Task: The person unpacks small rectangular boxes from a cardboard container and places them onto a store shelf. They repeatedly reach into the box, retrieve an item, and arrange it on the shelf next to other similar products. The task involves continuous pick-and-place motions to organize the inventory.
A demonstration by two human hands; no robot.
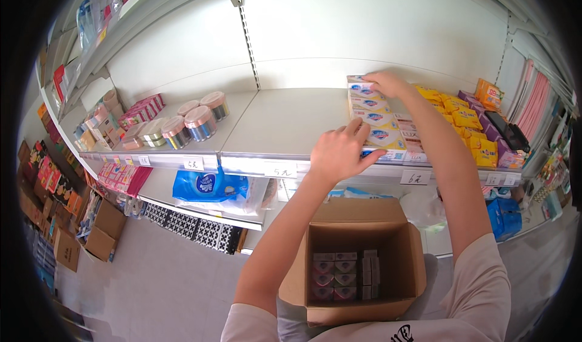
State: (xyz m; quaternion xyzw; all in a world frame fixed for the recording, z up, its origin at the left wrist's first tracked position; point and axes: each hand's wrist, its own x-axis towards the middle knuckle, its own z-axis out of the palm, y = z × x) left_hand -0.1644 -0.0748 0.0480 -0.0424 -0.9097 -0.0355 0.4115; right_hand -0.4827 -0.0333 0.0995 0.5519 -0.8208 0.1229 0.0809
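A row of boxed Safeguard soap bars (375,117) runs from the shelf's front edge towards its back panel. At the far end of this row, my right hand (386,84) rests its fingers on the rearmost box. My left hand (341,149) lies along the left side of the front boxes, fingers spread, thumb by the front box. Beside the row on the right are Lux soap boxes (411,135), partly behind my right forearm. Below the shelf, an open cardboard box (363,312) on my lap holds several more small boxes (344,278).
Yellow soap packets (466,117) and purple boxes (484,125) stand to the right, with a black phone-like device (507,130) on top. Pink-lidded jars (200,117) stand left. A lower shelf holds a blue wipes pack (207,185). A cardboard carton (107,226) sits on the floor.
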